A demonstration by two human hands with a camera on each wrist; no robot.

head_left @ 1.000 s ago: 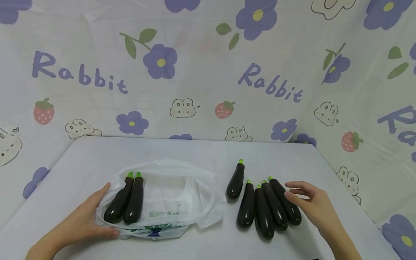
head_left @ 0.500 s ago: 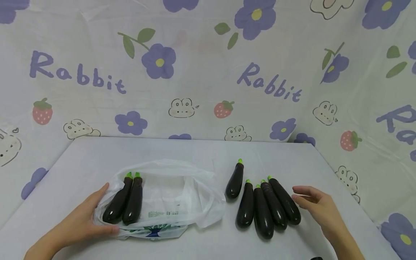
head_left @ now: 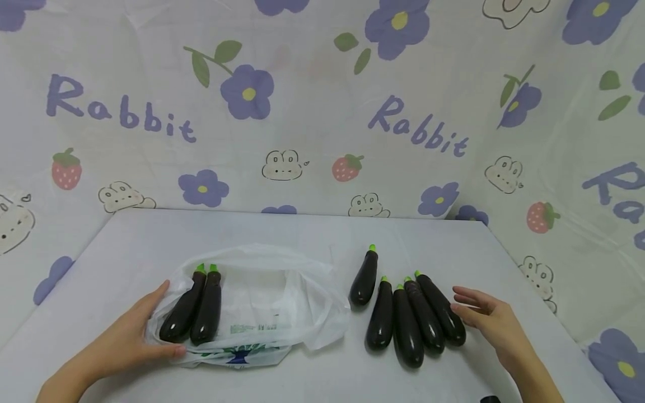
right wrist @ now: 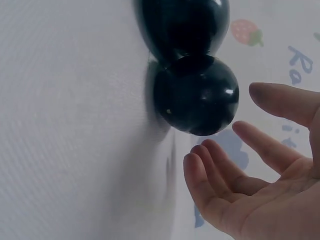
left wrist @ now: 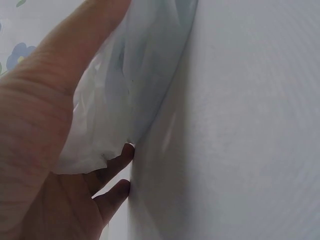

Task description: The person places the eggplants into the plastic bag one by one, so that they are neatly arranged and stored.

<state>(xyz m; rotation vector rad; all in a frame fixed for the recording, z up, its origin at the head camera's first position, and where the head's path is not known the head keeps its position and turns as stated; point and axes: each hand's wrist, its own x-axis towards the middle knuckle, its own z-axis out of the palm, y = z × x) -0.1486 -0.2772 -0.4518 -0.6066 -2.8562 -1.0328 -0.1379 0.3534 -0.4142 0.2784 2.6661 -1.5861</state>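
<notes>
A white plastic bag (head_left: 312,313) lies on its side, its mouth facing up, with green and blue print on the front. Two dark eggplants (head_left: 176,313) with green stems lie inside at its left end. My left hand (head_left: 126,336) holds that end, thumb along the front, fingers behind. In the left wrist view, fingertips (left wrist: 122,155) show at the bag's lower edge. Several more eggplants (head_left: 409,330) lie to the right of the bag, one set farther back. My right hand (head_left: 494,324) hovers beside the rightmost eggplant (right wrist: 200,97), fingers spread and relaxed, holding nothing.
Everything lies on a white table (head_left: 302,386), whose far edge meets a cloth backdrop (head_left: 312,129) printed with flowers, rabbits and strawberries. A small dark object (head_left: 490,399) shows at the bottom edge, near the right forearm.
My right hand has shifted slightly right, away from the rightmost eggplant, and then stayed about there. The left hand, bag and eggplants keep their places.
</notes>
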